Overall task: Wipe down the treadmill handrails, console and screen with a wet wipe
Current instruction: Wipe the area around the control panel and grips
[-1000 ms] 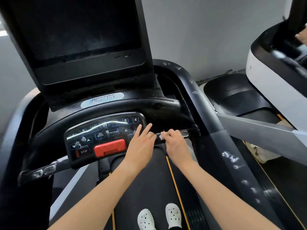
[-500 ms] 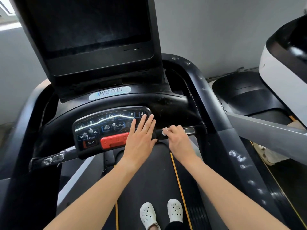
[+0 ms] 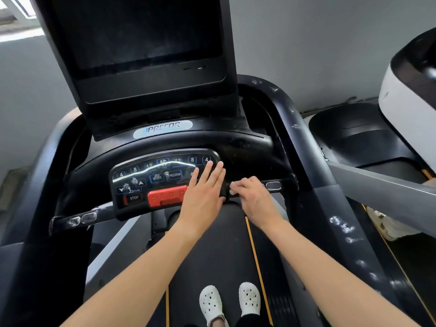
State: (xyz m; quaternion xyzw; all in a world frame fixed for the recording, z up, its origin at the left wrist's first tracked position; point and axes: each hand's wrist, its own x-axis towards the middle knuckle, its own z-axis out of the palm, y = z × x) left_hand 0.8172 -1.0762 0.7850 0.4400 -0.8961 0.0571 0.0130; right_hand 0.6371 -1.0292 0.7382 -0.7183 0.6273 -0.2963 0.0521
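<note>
glossy black plastic console (image 3: pixel 236 147), dusty screen (image 3: pixel 136 31)

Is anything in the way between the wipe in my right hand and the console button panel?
Yes: the left hand lies flat on the right end of the button panel, between its keys and the wipe that the right hand grips on the handlebar. Nothing else visible blocks it.

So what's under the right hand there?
A white wet wipe peeks out at the fingertips of the right hand, held against the black front handrail. The curled fingers cover most of it.
</note>
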